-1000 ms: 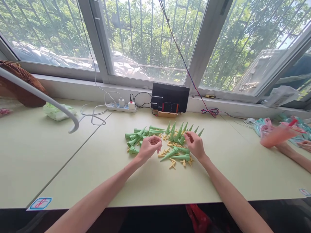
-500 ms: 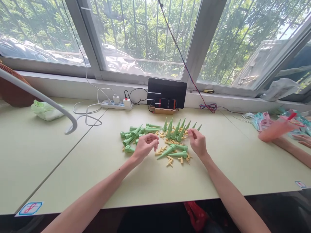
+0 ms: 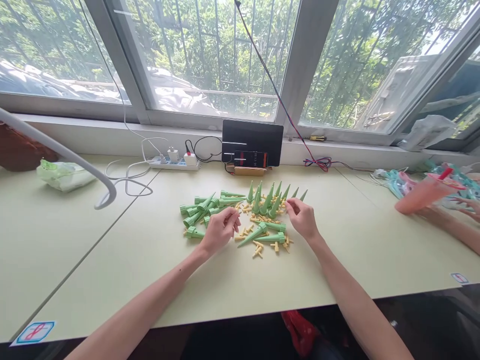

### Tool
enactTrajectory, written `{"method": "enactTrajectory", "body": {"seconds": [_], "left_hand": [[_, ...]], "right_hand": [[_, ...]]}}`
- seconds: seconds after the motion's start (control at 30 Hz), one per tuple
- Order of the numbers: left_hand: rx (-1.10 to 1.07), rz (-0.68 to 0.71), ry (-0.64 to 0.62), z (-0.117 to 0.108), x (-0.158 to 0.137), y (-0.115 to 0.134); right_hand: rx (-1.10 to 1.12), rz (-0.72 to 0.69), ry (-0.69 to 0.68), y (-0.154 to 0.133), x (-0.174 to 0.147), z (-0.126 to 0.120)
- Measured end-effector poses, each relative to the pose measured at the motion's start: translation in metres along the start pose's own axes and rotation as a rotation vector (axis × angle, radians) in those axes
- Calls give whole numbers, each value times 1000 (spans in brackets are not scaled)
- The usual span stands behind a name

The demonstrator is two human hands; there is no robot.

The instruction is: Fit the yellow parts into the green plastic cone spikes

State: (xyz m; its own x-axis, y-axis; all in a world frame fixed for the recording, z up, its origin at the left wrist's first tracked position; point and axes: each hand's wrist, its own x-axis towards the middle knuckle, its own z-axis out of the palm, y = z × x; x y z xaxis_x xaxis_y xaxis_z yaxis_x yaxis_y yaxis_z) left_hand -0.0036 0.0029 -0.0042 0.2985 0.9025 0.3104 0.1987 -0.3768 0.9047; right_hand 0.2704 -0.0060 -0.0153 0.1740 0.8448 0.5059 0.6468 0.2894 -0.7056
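Observation:
My left hand (image 3: 220, 231) is closed with the fingers curled in, just right of a heap of green plastic spikes (image 3: 202, 204) lying on their sides. What it holds, if anything, is hidden. My right hand (image 3: 303, 219) is pinched at the right edge of a group of green spikes (image 3: 268, 200) standing points up; anything between its fingertips is too small to make out. Small yellow T-shaped plastic pieces (image 3: 258, 247) are scattered among and in front of the spikes. A few more green spikes (image 3: 270, 238) lie between my hands.
Behind the spikes, a phone (image 3: 250, 159) leans on a black tablet (image 3: 253, 137). A power strip (image 3: 174, 161) and white cables lie to their left. A white curved bar (image 3: 75, 150) crosses the left side. Another person's arm (image 3: 450, 227) rests at right beside a pink cup (image 3: 423, 194).
The view has shifted slightly. My left hand's fingers have curled in more. My right hand stays pinched beside the standing spikes.

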Motion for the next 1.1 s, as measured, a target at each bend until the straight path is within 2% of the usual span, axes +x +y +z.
{"method": "enactTrajectory", "body": {"seconds": [0.33, 0.53, 0.77, 0.9, 1.1], "left_hand": [[163, 111, 13, 2, -3, 3], [280, 119, 12, 1, -3, 1], [304, 129, -17, 1, -2, -3], [262, 161, -30, 2, -2, -4], [343, 235, -62, 5, -4, -10]], "right_hand": [[9, 35, -126, 1, -2, 2], [21, 39, -123, 1, -2, 2], [-25, 33, -90, -2, -4, 0], [-52, 25, -58, -7, -5, -2], [-48, 1, -25, -10, -6, -4]]}}
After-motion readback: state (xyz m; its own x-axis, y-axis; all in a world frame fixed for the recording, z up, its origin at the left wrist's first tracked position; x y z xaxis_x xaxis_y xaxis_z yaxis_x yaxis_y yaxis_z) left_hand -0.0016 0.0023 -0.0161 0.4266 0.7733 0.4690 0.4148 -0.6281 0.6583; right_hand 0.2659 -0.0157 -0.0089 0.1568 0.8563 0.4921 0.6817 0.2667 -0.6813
